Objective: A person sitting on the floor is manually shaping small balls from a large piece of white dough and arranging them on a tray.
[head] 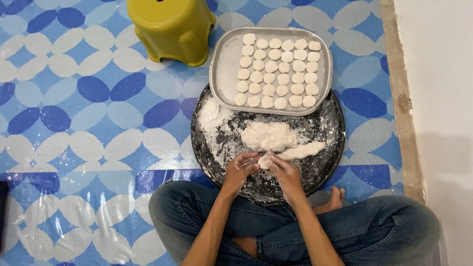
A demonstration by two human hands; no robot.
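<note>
I sit cross-legged on the floor over a round black tray [325, 170] dusted with flour. My left hand [239, 170] and my right hand [286, 173] meet above its near part, both pinching a small white dough piece [264, 161]. Just beyond lie a lump of white dough [268, 136] and a thinner dough strip [306, 149]. A pile of loose flour [212, 114] sits at the tray's left. Overlapping the black tray's far edge, a grey rectangular tray [224, 64] holds several rows of small flattened dough discs [277, 72].
A yellow plastic stool [170, 29] stands at the far left of the grey tray. A blue and white patterned mat [88, 128] covers the floor. A pale wall [438, 74] with a tan floor strip runs along the right.
</note>
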